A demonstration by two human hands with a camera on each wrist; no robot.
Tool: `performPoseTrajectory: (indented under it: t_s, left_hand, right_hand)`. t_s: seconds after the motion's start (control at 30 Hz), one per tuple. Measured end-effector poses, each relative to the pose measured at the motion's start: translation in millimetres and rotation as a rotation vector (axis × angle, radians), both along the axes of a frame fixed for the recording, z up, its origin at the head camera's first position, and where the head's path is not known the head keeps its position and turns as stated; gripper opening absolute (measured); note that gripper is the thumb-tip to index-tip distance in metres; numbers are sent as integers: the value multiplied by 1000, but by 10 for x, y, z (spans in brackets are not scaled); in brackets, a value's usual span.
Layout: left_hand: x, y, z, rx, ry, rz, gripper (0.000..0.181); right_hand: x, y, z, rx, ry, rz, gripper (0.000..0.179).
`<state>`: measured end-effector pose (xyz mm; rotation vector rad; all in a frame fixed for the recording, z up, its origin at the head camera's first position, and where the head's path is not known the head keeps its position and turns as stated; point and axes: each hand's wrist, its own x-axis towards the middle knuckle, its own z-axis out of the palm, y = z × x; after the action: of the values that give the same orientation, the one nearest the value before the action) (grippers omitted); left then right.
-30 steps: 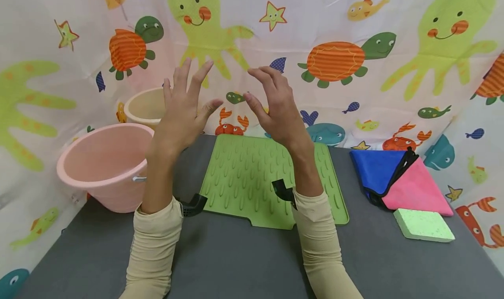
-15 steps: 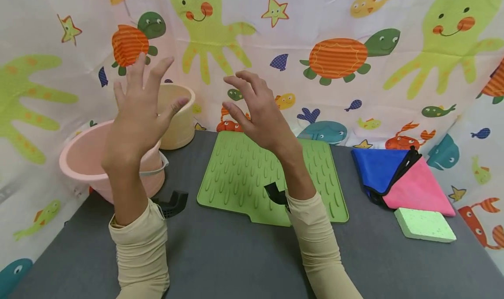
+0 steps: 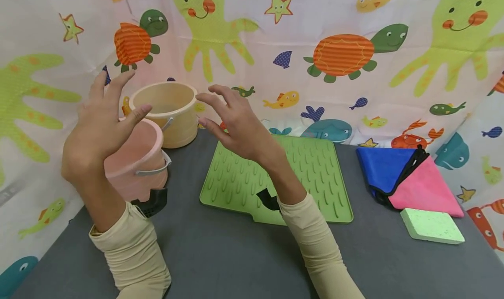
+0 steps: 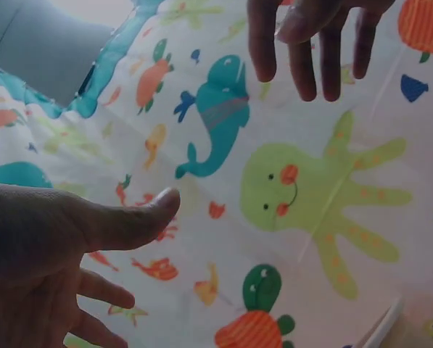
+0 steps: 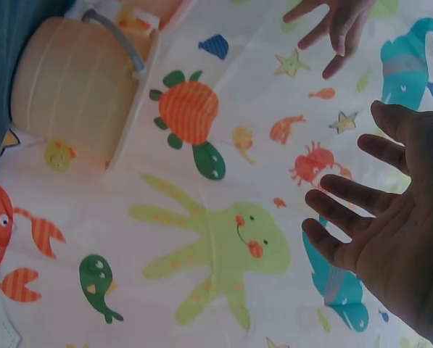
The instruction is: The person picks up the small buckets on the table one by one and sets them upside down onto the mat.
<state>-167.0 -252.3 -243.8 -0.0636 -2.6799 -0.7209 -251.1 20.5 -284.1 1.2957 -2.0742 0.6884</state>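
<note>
My left hand (image 3: 98, 128) is raised with its fingers spread, overlapping the pink bucket (image 3: 135, 172) in the head view. Nothing is in it. My right hand (image 3: 240, 124), fingers loosely bent and holding nothing, hovers above the far left part of the green ridged mat (image 3: 315, 181). Just left of its fingertips in that view is the cream bucket (image 3: 177, 128), behind the pink one. In the left wrist view the left thumb (image 4: 140, 221) stands apart from the fingers. The right wrist view shows the right palm (image 5: 405, 246) bare against the patterned curtain.
On the right of the grey table (image 3: 232, 259) lie a folded blue cloth (image 3: 382, 167) and pink cloth (image 3: 425, 189), with a pale green sponge (image 3: 433, 226) in front. A curtain with sea animals (image 3: 244, 10) encloses the back and sides.
Both hands have moved left and somewhat lower, the left from beside the buckets to in front of the pink one. The cream bucket shows more fully now. The head view has shifted slightly.
</note>
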Motion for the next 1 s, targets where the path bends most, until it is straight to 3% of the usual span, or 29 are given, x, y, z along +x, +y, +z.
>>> performPoseTrajectory:
  t_s: [0.1,0.3,0.63,0.83,1.0]
  left_hand:
    - [22,-127,-14,-17,-36,18,77]
    - [43,-427,-68,-42,-207,73,88]
    - [89,-744,-189,-43,-399,136,93]
    - [101,-783,-230,-42,-515,156,96]
    - [73,-813,-237,-21,-570,107,100]
  right_hand:
    - [25,-92,-37,42,17,31,41]
    - [45,-273,-109,168,15,109,45]
    - [189,-561,-321,523,-2,168,45]
    - [239,-663,-453,606,28,164,55]
    - [256,-710,-510,605,4,178,60]
